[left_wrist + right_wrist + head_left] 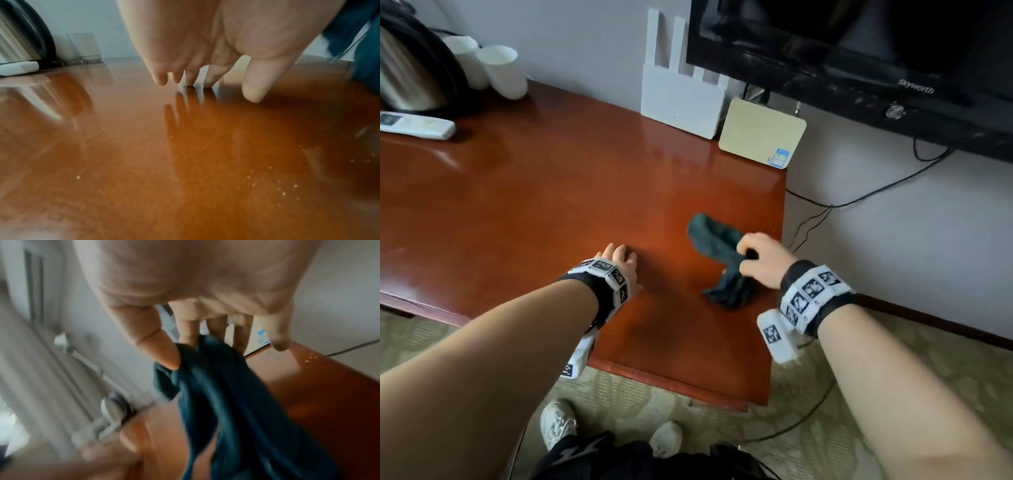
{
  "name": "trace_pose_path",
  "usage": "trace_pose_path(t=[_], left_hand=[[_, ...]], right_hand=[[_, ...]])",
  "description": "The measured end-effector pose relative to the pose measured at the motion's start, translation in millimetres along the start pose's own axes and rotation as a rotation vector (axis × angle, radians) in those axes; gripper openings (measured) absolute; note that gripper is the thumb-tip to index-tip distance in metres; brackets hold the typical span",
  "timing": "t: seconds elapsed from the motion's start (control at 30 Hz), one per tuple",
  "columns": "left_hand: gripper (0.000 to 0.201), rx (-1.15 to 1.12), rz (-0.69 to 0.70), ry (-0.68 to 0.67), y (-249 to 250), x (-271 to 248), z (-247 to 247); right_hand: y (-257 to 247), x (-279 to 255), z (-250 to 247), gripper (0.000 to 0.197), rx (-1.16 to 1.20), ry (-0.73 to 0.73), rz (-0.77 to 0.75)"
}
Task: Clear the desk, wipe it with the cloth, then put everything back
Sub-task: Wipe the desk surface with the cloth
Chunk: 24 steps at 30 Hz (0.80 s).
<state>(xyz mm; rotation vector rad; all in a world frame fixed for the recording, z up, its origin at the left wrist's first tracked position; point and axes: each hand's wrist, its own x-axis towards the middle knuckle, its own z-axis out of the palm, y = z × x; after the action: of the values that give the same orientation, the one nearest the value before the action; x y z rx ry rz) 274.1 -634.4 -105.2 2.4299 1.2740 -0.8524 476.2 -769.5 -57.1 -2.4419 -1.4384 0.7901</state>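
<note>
The right hand [760, 258] grasps the dark blue cloth [717, 246], thumb and fingers [189, 327] pinched round its bunched middle. One end of the cloth sticks out beyond the fingers towards the back of the desk [551, 192], and the other end droops in a crumpled heap onto the wood just below the hand, close to the desk's right edge. In the right wrist view the cloth hangs from the fingertips as a blurred fold, and the background there is smeared beyond reading.

The left hand [621, 263] is released, fingers straight and spread, their tips [190, 79] touching the polished top near the front edge, beside the cloth but apart from it. Pale crumbs or specks dot the wood near this hand; what they are is hard to make out.

At the desk's back left corner stand two white cups [493, 66] next to a metal kettle [410, 65], which the picture's edge cuts off. A white remote [416, 125] lies in front of the kettle. Along the back edge a white router [681, 92] and a cream box [762, 132] lean against the wall. A television [859, 65] hangs above the back right corner, only partly in view.
</note>
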Motion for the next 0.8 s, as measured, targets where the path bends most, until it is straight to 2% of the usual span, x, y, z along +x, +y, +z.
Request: trace_pose_path(t=[0.03,0.1,0.17,0.23,0.3,0.4,0.47,0.6,0.7,0.8], left_hand=[[0.077,-0.007,-0.008,-0.002,1,1,0],[0.077,-0.021,-0.016,-0.007,4,1,0],[0.078,-0.023,-0.005,0.006,9,1,2],[0.079,-0.024,0.014,0.041,15,3,3],[0.08,-0.031,0.03,0.058,22,8,2],[0.082,-0.018,0.086,0.017,35,15,1],[0.084,0.017,0.118,-0.005,41,20,4],[0.085,0.062,0.131,-0.01,38,25,16],[0.085,0.067,0.129,-0.034,36,29,17],[0.085,0.072,0.135,-0.035,36,30,17]], right_hand=[[2,-3,6,0.019,-0.08,-0.056,-0.001],[5,-8,22,0.023,-0.13,-0.077,-0.02],[5,-10,42,0.047,-0.175,-0.149,-0.074],[4,-8,59,0.067,-0.386,-0.211,-0.15],[4,-2,71,0.061,-0.591,-0.185,-0.236],[14,5,74,0.052,-0.668,-0.159,-0.267],[29,9,68,0.05,-0.623,-0.128,-0.19],[74,17,44,0.047,-0.426,-0.065,0.175],[104,15,31,0.046,-0.162,0.002,0.384],[106,3,26,0.046,-0.009,0.162,0.408]])
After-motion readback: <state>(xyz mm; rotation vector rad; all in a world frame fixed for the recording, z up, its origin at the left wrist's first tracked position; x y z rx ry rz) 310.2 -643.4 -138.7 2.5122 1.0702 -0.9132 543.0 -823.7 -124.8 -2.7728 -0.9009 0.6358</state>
